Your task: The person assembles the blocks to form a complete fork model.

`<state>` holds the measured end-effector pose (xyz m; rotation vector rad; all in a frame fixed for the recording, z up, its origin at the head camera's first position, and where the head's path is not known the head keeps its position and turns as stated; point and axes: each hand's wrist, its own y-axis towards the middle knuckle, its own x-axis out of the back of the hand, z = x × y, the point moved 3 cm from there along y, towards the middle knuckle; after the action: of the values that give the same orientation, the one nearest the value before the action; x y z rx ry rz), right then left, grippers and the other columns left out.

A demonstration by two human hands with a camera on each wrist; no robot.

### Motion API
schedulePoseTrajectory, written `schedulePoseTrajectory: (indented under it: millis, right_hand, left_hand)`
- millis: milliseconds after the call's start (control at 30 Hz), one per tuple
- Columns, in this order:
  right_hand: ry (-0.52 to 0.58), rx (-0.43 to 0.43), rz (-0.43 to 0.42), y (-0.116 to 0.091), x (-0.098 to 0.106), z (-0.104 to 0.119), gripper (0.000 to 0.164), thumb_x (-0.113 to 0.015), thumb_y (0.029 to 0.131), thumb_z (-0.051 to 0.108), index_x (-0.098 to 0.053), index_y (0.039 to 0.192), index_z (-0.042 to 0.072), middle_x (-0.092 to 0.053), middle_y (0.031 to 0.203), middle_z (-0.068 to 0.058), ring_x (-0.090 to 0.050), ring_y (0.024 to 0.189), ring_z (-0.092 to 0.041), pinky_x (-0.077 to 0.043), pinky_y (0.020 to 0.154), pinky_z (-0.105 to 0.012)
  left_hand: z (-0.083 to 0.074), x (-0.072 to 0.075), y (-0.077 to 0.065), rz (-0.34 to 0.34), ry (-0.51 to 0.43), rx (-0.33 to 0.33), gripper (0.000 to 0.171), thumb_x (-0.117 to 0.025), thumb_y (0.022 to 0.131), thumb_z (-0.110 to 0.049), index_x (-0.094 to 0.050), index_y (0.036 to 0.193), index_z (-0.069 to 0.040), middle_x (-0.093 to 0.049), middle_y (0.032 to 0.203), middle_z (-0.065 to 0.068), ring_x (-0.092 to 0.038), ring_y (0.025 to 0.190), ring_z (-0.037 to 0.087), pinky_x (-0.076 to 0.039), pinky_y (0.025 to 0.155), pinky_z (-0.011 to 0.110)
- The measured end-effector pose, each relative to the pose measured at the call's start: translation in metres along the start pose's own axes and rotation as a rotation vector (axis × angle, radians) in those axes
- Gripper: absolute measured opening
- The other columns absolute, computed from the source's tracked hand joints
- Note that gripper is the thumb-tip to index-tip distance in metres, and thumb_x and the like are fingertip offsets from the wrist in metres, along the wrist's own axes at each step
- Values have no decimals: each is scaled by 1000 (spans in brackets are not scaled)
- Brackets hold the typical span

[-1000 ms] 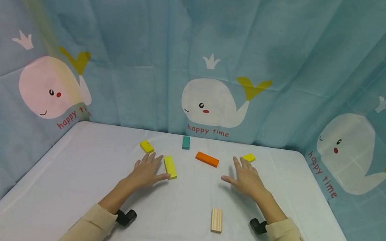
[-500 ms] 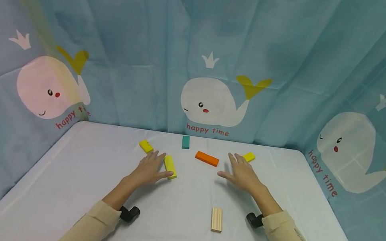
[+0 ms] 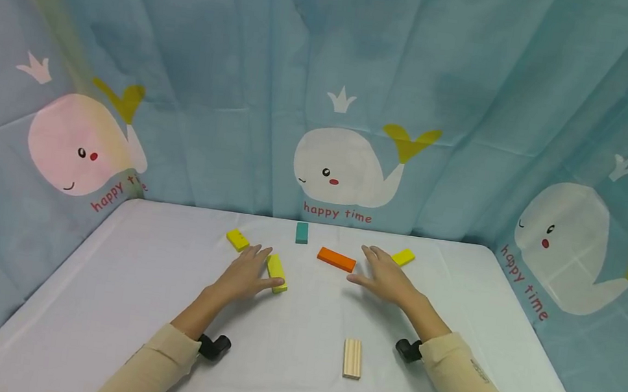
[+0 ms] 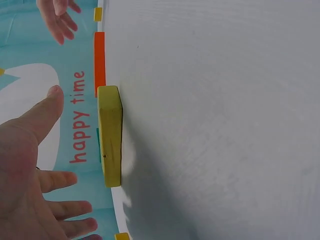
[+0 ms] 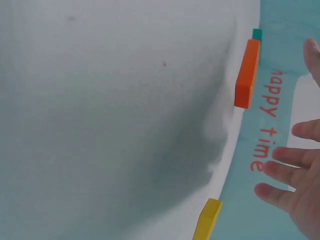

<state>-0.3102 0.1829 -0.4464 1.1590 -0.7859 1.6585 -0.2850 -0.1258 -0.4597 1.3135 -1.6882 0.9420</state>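
Observation:
My left hand (image 3: 243, 275) is spread above the table, its thumb overlapping the near end of a long yellow block (image 3: 275, 268) in the head view. Seen from the left wrist, that yellow block (image 4: 112, 135) lies on the cloth beside the outstretched fingers, and nothing is in the palm. My right hand (image 3: 388, 278) hovers with fingers spread between an orange block (image 3: 336, 259) and a second yellow block (image 3: 403, 257), which it partly covers. In the right wrist view the fingers (image 5: 285, 174) are apart from the orange block (image 5: 247, 74).
A small yellow block (image 3: 237, 239) with dark marks lies beyond the left hand. At the back edge is a teal block (image 3: 301, 232). A plain wooden block (image 3: 352, 358) lies nearer the front. Behind the white table (image 3: 290, 389) hangs a blue whale-print curtain (image 3: 216, 79).
My right hand has moved left toward the orange block, uncovering more of the yellow block behind it. The left hand has shifted slightly right. The blocks lie where they were.

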Motion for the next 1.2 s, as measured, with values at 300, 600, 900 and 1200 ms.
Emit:
schedulePoseTrajectory:
  millis: [300, 600, 900, 1200]
  right_hand:
    - [39, 49, -4, 12, -2, 5, 84, -64, 88, 54, -36, 149, 4, -38, 151, -23, -37, 139, -42, -32, 113, -58]
    - [58, 52, 4, 27, -11, 7, 80, -65, 88, 51, -39, 148, 5, -41, 150, -22, -39, 138, -39, -34, 113, -55]
    - [61, 44, 37, 41, -17, 13, 75, -68, 88, 46, -44, 145, 4, -46, 146, -21, -46, 133, -37, -39, 110, -53]
    - [73, 32, 59, 50, -23, 14, 69, -69, 89, 41, -47, 143, 4, -52, 138, -19, -53, 123, -33, -43, 108, -49]
  left_hand:
    - [-2, -3, 5, 22, -24, -24, 92, -73, 81, -53, -35, 150, -6, -30, 156, 23, -26, 146, 40, -28, 115, 59]
    - [-3, -5, 7, 35, -51, -35, 91, -76, 80, -48, -36, 149, -5, -31, 155, 24, -29, 145, 40, -32, 114, 58]
    - [-4, -7, 11, 56, -82, -25, 90, -78, 80, -44, -36, 149, -3, -31, 155, 23, -31, 144, 38, -32, 114, 55]
    - [-5, -9, 13, 55, -86, -29, 89, -80, 79, -39, -38, 147, 0, -35, 153, 23, -36, 140, 37, -34, 114, 52]
